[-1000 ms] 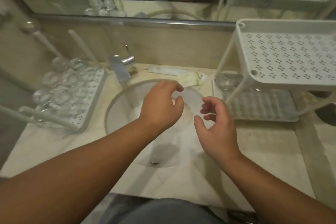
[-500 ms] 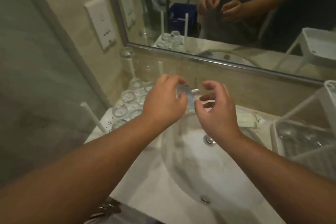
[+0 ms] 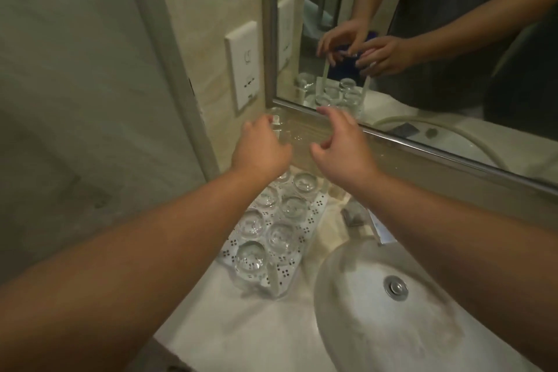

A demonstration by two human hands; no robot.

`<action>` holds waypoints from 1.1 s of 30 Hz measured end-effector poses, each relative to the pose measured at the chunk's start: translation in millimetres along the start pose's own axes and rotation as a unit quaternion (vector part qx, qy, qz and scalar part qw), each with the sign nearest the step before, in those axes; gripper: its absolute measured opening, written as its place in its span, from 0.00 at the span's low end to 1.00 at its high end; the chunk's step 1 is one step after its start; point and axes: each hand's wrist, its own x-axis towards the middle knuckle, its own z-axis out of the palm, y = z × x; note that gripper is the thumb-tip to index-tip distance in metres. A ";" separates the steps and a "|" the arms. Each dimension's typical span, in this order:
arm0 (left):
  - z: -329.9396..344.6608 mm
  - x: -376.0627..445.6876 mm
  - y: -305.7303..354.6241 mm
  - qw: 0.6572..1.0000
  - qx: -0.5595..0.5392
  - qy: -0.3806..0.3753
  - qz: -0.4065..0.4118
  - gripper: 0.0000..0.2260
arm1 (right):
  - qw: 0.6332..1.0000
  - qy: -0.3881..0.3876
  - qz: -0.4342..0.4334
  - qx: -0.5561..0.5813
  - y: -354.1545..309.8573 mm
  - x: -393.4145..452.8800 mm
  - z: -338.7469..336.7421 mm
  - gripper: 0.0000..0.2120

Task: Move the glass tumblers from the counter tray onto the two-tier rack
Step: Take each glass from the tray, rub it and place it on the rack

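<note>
Several clear glass tumblers (image 3: 282, 237) stand in two rows on a white perforated tray (image 3: 314, 216) on the counter, left of the sink. My left hand (image 3: 261, 149) hovers above the far end of the tray, fingers curled and apart, with nothing in it. My right hand (image 3: 338, 145) is beside it, just to the right, also open with curled fingers. Both hands are above the tumblers and touch none that I can see. The farthest tumblers are hidden behind my hands. The two-tier rack is out of view.
A round white sink (image 3: 389, 311) with a metal drain fills the lower right. A framed mirror (image 3: 422, 54) runs along the back wall and reflects my hands. A white wall socket (image 3: 244, 66) sits left of it. A wall closes the left side.
The view has swung left, from the sink and rack to the tray of tumblers. Both hands have moved left and forward together and now hang over the tray's far end.
</note>
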 end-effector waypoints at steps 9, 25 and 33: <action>32.3 66.4 -38.8 0.994 -0.005 -0.046 -0.097 0.32 | 0.990 -0.111 0.000 -0.086 8.9 87.5 44.9 0.35; 70.3 85.1 -47.5 0.982 -0.161 0.006 -0.096 0.29 | 0.978 -0.168 -0.019 -0.123 22.1 117.0 82.5 0.28; 53.5 65.4 -30.6 0.960 -0.270 0.044 -0.064 0.26 | 0.986 -0.134 -0.030 -0.096 -2.5 107.3 60.0 0.28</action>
